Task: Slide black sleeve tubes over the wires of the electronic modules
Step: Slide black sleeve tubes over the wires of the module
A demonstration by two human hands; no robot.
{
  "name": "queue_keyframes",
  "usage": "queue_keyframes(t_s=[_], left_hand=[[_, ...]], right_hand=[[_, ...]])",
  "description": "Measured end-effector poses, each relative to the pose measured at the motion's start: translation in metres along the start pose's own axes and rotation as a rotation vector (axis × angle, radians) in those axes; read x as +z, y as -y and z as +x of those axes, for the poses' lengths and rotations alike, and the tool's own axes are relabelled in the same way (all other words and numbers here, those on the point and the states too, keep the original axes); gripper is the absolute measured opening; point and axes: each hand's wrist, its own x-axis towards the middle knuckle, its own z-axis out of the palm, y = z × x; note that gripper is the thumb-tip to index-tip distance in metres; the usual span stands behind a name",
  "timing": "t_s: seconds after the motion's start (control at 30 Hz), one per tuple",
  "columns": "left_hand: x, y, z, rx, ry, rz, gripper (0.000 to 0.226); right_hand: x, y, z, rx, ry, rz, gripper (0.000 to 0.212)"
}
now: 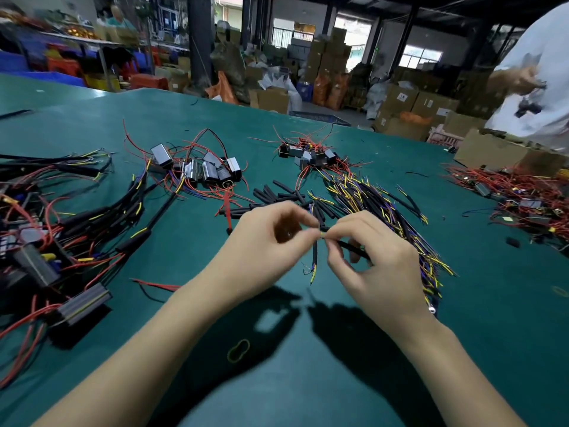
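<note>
Both forearms reach over the green table (308,349). Left hand (264,241) pinches a cable (314,257) whose yellow wire tips hang below its fingertips; right hand (375,257) pinches a black sleeve tube (354,248) at the meeting point. Threading seems underway; next, push the tube along.

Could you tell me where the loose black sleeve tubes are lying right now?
In the head view, the sleeve tubes lie mid-table, just beyond the left hand.

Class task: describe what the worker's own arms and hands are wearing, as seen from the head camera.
Nothing is worn. The left hand and right hand are bare: no gloves, rings, watch or wristband show. Both forearms are bare too, with no sleeve in view down to the frame's bottom edge.
</note>
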Motion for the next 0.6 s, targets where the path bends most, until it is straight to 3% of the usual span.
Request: queue_keyframes(t_s=[0.1, 0.27, 0.43, 0.6], left_hand=[[-0.0004, 0.0034, -0.0023, 0.356, -0.005, 0.386, 0.019], [-0.0024, 0.0052, -0.0009, 0.441, -0.020, 0.515, 0.007], [0.0029, 0.0018, -0.0016, 0.214, -0.014, 0.287, 0.005], [-0.0018, -0.0045, 0.0030, -0.274, 0.182, -0.159, 0.020]], right_hand=[[-0.0026, -0.0030, 0.0018, 0.155, 0.052, 0.181, 0.004], [-0.0036, 0.0018, 0.0050, 0.217, 0.068, 0.278, 0.008], [-0.0059, 0.0003, 0.0036, 0.107, 0.087, 0.102, 0.005], [-0.0041, 0.0038, 0.0031, -0.332, -0.080, -0.428, 0.013]])
